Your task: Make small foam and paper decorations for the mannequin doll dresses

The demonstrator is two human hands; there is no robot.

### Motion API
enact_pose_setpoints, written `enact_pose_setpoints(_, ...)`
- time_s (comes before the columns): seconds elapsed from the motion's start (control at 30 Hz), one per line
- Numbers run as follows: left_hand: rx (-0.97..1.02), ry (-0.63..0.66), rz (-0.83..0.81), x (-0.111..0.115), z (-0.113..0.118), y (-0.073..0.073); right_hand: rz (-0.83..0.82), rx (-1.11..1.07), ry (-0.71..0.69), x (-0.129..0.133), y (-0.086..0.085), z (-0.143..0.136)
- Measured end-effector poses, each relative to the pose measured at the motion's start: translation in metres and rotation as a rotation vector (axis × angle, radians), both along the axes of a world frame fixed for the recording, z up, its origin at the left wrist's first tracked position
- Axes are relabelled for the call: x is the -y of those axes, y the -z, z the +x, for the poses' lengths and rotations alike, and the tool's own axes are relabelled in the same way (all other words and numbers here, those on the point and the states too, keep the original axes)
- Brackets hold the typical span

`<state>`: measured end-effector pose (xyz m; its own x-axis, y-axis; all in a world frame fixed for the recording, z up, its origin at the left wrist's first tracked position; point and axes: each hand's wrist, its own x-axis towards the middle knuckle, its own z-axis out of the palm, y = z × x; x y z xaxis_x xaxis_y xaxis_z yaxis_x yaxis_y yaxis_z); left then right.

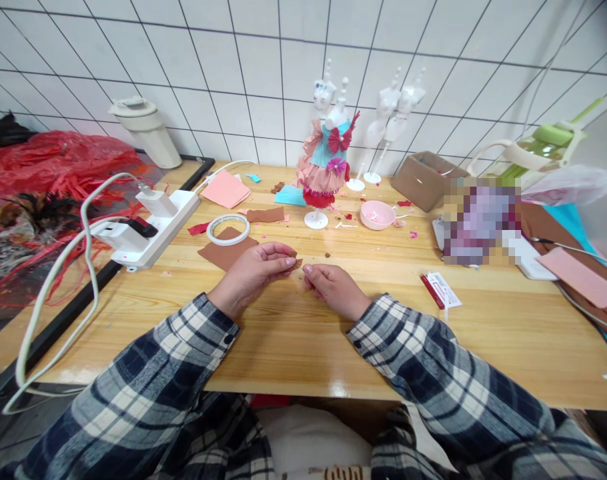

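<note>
Head view: the left hand (256,272) pinches a small brown piece (297,262) between thumb and fingers, above the table (303,347). The right hand (337,288), just right of it, has thumb and index finger closed together; whether they grip anything cannot be told. A tape roll (210,235) overlaps brown paper (218,259), left. Right, a red-and-white card (440,291) bears illegible print. Far centre, a dressed mannequin (337,143) stands.
</note>
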<state>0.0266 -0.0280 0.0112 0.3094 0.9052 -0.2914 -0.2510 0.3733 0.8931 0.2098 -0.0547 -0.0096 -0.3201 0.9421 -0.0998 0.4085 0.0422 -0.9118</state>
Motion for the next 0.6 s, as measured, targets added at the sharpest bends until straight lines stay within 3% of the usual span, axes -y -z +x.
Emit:
enact_pose_setpoints(0.4, 0.012, -0.011, -0.011, 0.0022, 0.0019, -0.0041, 0.008, 0.018, -0.025, -0.0005, -0.0040, -0.0005)
enact_pose_setpoints(0.6, 0.040, -0.083, 0.016, 0.0020, 0.0021, -0.0059, -0.008, 0.035, -0.017, -0.0001, -0.0009, 0.0005)
